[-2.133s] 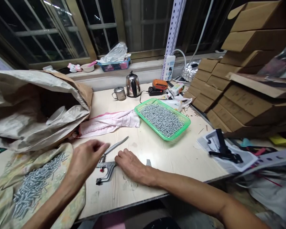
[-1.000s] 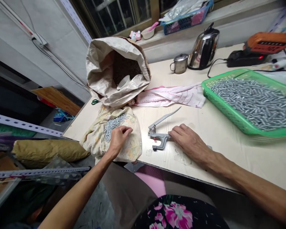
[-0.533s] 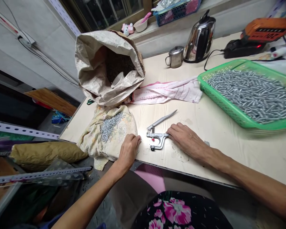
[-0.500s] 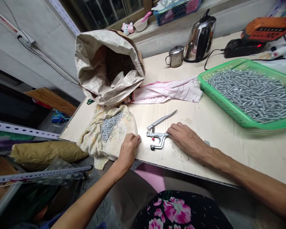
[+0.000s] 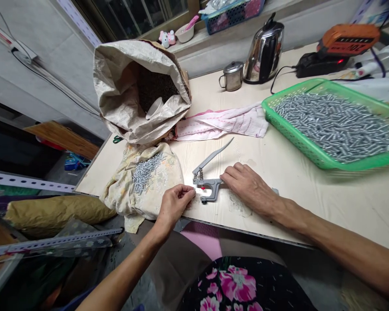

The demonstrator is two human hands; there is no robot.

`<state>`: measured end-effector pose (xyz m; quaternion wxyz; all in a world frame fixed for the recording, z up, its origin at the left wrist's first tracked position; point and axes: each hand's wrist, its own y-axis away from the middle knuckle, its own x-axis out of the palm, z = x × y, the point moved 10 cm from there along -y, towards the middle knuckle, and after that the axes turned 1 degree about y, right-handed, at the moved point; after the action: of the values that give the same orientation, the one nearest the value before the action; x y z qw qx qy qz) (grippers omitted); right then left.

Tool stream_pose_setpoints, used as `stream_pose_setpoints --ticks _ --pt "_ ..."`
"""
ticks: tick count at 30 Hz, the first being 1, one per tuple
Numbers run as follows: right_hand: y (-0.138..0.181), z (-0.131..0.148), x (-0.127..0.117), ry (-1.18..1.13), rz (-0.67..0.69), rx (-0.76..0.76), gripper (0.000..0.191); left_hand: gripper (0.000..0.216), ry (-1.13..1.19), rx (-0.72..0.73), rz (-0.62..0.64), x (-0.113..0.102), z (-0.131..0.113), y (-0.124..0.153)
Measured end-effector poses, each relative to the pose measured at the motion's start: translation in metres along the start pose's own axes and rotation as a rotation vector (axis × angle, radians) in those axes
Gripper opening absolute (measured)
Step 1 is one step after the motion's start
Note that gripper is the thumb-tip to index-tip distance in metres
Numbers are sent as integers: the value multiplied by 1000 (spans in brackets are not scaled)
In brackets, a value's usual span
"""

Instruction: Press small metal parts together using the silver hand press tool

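While the right hand [image 5: 248, 188] holds the grey hand tool [image 5: 214, 190] on the table [image 5: 220, 214], the left hand [image 5: 174, 203] is just beside its mouth.
The right fingers are curled closed over the tool's rear end, and its lever [image 5: 214, 155] stands raised. The left thumb and forefinger are pinched together on a tiny shiny piece [image 5: 194, 188], too small to name. Metal pins [image 5: 145, 173] lie heaped on a patterned cloth [image 5: 116, 190], left of the tool.

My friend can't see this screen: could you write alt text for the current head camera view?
A person's right hand holds a grey lever tool on a pale table; the left hand is pinched closed beside it. Small metal pieces lie on a cloth at left; similar pieces fill a green basket at right.
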<state>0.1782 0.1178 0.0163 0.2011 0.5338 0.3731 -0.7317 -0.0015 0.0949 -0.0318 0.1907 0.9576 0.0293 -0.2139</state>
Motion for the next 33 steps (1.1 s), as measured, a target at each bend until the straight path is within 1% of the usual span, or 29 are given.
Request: stream_pose_setpoints --ticks 2,4,8,11,15,19,22,24,29,33 --pt "-1 4 -4 17 -3 -16 22 32 116 -38 6 8 1 1" --pt "-1 6 -6 26 -10 -27 23 35 169 -57 3 14 0 3" --pt "0 6 -6 37 -19 -22 24 33 116 -37 -15 17 -3 2" --pt "1 6 -7 36 -24 -20 24 31 72 -39 -23 15 2 0" --pt "1 7 -8 40 -22 -26 23 29 146 -110 6 20 13 -2" --pt "1 6 -5 51 -12 -20 23 24 183 -215 27 24 13 0" --pt "2 4 2 18 7 -2 23 21 166 -296 68 26 12 3" --pt "3 2 7 -42 20 12 22 20 136 -321 99 27 12 3" --pt "4 -4 18 -175 49 46 23 15 -13 -268 117 25 7 -5" --pt "5 -6 24 -212 54 51 23 15 -36 -349 230 32 8 -5"
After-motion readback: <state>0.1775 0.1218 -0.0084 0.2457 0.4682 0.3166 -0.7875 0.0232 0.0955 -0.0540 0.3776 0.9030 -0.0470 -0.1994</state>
